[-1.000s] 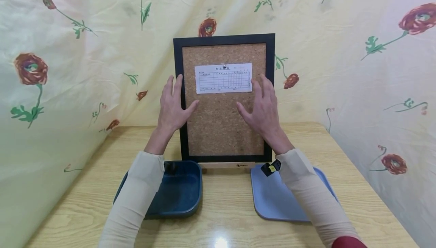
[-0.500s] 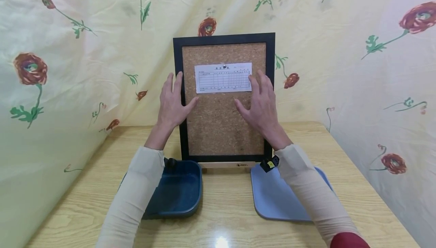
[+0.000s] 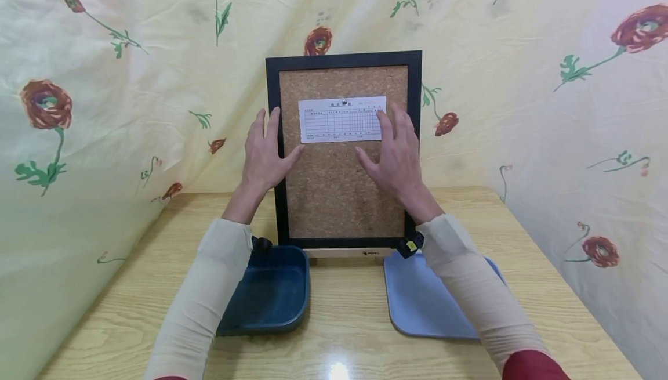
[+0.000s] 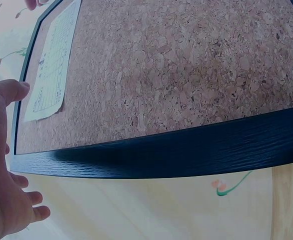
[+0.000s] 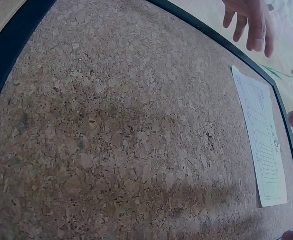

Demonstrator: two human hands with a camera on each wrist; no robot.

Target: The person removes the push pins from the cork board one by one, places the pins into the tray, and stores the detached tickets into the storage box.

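Note:
A cork board in a black frame stands upright, and a printed white paper form hangs on it from a silver pushpin. My left hand is held up before the left frame edge, fingers spread and holding nothing. Opposite it, my right hand is raised over the board's right side, its fingers overlapping the form's right end in the head view. In the left wrist view the left hand appears in front of the frame. Whether any right fingertip touches the paper, I cannot tell.
A dark blue bin sits on the wooden table at the lower left. A light blue tray lies at the lower right, partly under the right forearm. Flowered cloth hangs behind and at both sides.
My right hand has moved slightly left and up, so its fingers now overlap the form's right end. The left hand has risen slightly. Board and form have stayed put.

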